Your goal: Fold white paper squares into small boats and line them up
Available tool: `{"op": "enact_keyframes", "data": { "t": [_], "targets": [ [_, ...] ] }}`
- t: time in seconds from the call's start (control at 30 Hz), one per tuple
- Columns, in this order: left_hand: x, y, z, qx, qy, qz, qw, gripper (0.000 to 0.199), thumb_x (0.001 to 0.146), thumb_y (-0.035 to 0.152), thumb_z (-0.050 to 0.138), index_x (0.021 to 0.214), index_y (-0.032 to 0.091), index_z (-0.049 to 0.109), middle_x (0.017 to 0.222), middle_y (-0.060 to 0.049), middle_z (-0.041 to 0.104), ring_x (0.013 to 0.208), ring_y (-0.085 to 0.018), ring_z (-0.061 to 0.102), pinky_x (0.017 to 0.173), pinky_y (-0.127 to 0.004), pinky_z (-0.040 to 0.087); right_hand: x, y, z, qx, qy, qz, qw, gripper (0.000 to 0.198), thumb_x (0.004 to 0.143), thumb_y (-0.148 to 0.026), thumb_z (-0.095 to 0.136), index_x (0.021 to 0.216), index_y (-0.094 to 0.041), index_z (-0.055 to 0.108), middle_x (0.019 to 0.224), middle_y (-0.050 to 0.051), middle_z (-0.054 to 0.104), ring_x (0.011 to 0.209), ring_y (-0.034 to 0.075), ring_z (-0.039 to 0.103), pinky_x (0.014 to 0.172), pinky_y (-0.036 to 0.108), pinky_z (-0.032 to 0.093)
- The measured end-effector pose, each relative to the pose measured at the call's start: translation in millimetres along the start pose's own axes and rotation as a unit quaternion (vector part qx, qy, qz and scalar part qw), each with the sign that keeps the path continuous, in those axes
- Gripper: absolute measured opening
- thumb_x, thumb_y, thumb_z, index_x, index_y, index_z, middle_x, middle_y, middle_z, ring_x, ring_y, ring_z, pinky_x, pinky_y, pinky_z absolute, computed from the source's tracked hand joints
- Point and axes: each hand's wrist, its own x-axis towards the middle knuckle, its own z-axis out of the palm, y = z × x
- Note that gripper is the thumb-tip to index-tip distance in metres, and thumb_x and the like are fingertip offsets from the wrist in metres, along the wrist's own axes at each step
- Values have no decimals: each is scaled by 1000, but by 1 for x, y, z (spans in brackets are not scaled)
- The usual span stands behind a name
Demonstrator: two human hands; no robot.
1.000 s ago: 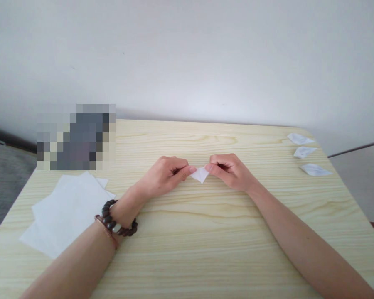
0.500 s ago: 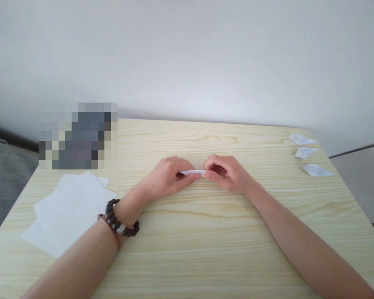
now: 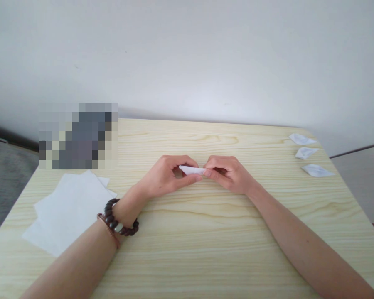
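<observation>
Between your hands, over the bench (image 3: 212, 249), sits a small folded paper (image 3: 191, 170). Your right hand (image 3: 232, 173) pinches its near end; your left hand (image 3: 165, 176) curves half-open around the rest, its grip unclear. You appear to be shaping a fold, which calls for steady pressing next. Half a second ago, the paper looked thinner.

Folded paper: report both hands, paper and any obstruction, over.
Right hand pinching one end of folded paper. Left hand curled around the rest, contact unclear. Left forearm hides part of white sheets; nothing seen blocking folded paper.
</observation>
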Motion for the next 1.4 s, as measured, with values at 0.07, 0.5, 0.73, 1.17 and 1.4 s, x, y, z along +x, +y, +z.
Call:
{"op": "enact_keyframes", "data": {
  "t": [0.07,0.5,0.73,1.17,1.4],
  "targets": [
    [0,1,0,2,-9,-7,1000,26,82,39,63,85,14,66,72,0,63,58,-10,52,52,-20,39,0,0,0,2,4,-6,1000,17,91,-25,57,75,-17,60,63,-3,51,55,7,43,52,20,32],
    [2,-2,0,97,-2,70,993,35,89,35,55,60,16,50,57,4,45,56,-9,42,54,-23,31,1,-2,0,-27,-2,0,1000,18,92,-23,55,77,-16,61,63,-4,50,55,6,41,52,20,32],
    [0,-5,3,2,16,-17,1000,35,85,43,58,65,14,54,55,6,38,50,-6,32,46,-20,24,0,-5,-1,-5,34,29,999,19,91,-24,55,75,-17,58,62,-4,48,53,6,38,49,21,29],
    [0,2,-2,45,-25,31,998,37,89,38,52,61,14,54,58,3,42,51,-8,37,48,-22,28,1,-5,-3,-5,10,44,999,21,92,-26,52,74,-17,58,61,-4,47,54,8,39,51,22,29],
    [1,4,-5,40,-13,19,999,41,94,39,42,60,16,43,56,5,33,52,-8,31,49,-22,26,-1,-6,-7,95,-28,96,990,30,89,-31,55,62,-17,51,53,-6,39,48,6,31,46,23,23]
  ]
}}
